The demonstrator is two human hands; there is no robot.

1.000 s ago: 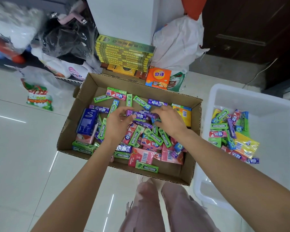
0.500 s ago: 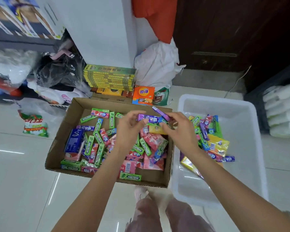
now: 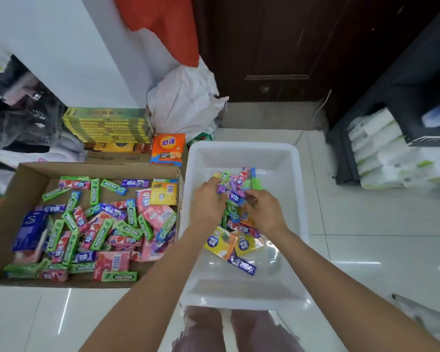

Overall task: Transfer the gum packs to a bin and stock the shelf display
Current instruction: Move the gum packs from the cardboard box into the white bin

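Observation:
An open cardboard box (image 3: 23, 171) on the floor at left holds several loose gum packs (image 3: 99, 224) in green, pink, purple and yellow. To its right stands a white plastic bin (image 3: 241, 295) with a smaller pile of gum packs (image 3: 239, 240). Both hands are over the bin's middle. My left hand (image 3: 207, 203) and my right hand (image 3: 263, 213) hold a bunch of purple and green gum packs (image 3: 230, 189) between them, fingers curled round it, just above the pile.
Behind the box lie a stack of yellow-green flat boxes (image 3: 107, 125), an orange packet (image 3: 168, 148) and a white plastic bag (image 3: 183, 102). A dark shelf with white tissue packs (image 3: 391, 153) stands at right. My knees (image 3: 229, 329) are below the bin.
Both hands lifted a bunch of gum packs out of the cardboard box and carried it right, over the white bin. The view swung to the right with them.

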